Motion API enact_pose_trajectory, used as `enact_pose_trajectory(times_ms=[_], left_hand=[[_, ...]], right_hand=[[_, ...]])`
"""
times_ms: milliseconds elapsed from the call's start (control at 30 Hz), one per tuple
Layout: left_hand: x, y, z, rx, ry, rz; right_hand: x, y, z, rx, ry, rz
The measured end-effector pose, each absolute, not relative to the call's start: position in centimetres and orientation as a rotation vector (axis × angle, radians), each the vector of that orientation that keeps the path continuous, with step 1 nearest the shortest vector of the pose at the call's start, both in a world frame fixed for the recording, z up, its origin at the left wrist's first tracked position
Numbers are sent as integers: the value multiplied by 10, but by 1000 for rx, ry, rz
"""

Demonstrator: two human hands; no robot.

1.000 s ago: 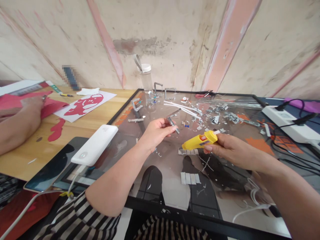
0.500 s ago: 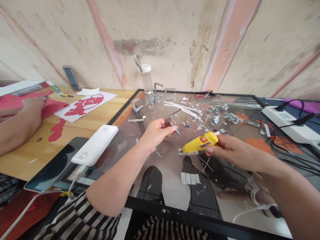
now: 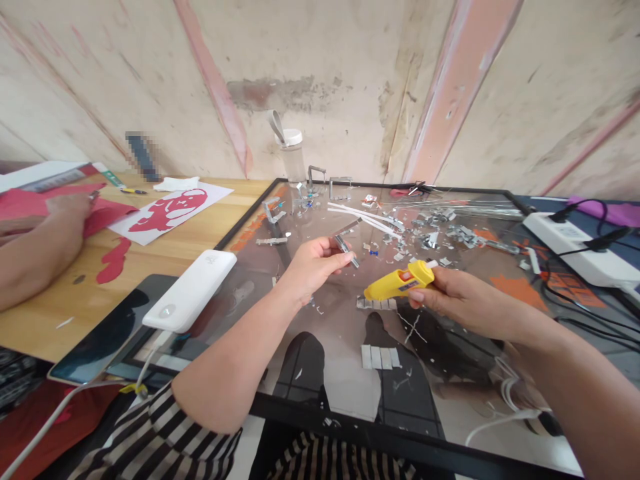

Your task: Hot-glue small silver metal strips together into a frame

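My left hand (image 3: 320, 263) pinches a small grey strip-like piece (image 3: 346, 251) between thumb and fingers, above the glass tabletop. A yellow hot glue gun (image 3: 397, 283) is in my right hand (image 3: 445, 291), its nozzle pointing left and down. A white glue stick (image 3: 431, 265) pokes out of its back end. Just under the nozzle lies a row of small grey pieces (image 3: 383, 305) on the glass. Closer to me is a second row of flat grey rectangles (image 3: 381, 357), side by side.
White sticks (image 3: 364, 219) and grey scraps (image 3: 440, 217) litter the far glass. A clear bottle (image 3: 293, 160) stands behind. On the left are a white power bank (image 3: 190, 291) and a co-worker's hand (image 3: 70, 207) on red paper; on the right, a power strip (image 3: 583, 247) with black cables.
The glue gun in my right hand has shifted slightly left and up, uncovering more of the row beneath it. My left hand has stayed in place with the grey piece.
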State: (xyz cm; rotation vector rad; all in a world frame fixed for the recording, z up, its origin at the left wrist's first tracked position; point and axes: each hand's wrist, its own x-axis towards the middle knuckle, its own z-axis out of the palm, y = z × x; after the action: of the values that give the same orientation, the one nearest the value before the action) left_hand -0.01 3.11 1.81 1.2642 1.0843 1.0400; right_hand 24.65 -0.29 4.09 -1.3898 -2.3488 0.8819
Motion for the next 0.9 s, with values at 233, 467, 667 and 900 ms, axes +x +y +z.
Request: enact_pose_trajectory(times_ms=[233, 467, 667, 900], left_hand=[[0, 32, 16, 1272, 1074, 1035], [-1, 32, 15, 1270, 1075, 1026], [-2, 32, 15, 1281, 1073, 1026], [-2, 33, 14, 1279, 1090, 1020]], right_hand=[[247, -2, 39, -1454, -2362, 851], [248, -1, 38, -1445, -2319, 860], [249, -3, 43, -1442, -2312, 833], [248, -5, 47, -1392, -2356, 848]])
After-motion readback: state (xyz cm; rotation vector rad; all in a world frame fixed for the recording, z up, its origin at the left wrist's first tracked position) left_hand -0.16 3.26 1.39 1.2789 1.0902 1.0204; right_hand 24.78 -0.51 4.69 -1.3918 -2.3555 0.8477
